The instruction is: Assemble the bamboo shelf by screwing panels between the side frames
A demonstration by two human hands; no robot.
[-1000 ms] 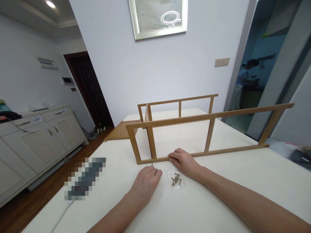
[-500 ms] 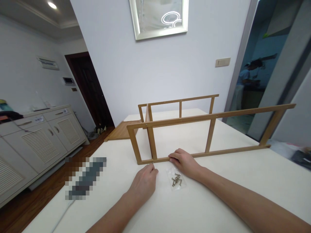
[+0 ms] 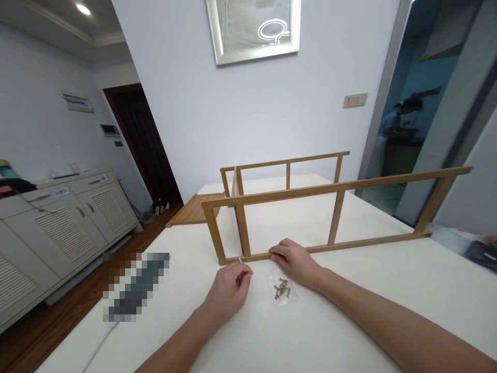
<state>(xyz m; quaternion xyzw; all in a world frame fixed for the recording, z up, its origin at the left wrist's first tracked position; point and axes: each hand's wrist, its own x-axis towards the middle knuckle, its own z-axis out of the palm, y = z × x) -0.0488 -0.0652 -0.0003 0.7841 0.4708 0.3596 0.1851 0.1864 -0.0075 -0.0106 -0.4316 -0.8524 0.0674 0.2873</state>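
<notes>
A wooden shelf frame (image 3: 287,196) lies on its side, its two ladder-like side frames joined by a board near the left end. My right hand (image 3: 293,260) is closed over the near side's bottom rail. By the lower left joint of that rail, my left hand (image 3: 230,286) is closed in a pinch. A short, thin pale rod (image 3: 240,259) pokes out from its fingertips against the rail; the rest is hidden in the hand. Between my hands lies a clear plastic bag (image 3: 292,299) with several brass-coloured screws (image 3: 282,288).
The white table (image 3: 330,321) carries everything. A slatted wooden panel (image 3: 194,208) lies behind the frame's left end. A blurred-out dark object (image 3: 142,284) with a white cable (image 3: 99,347) is at left. Another person (image 3: 402,119) stands beyond the doorway.
My left hand has turned slightly and its fingers have shifted, so the pale rod now shows at the fingertips. My right hand and the frame have stayed put.
</notes>
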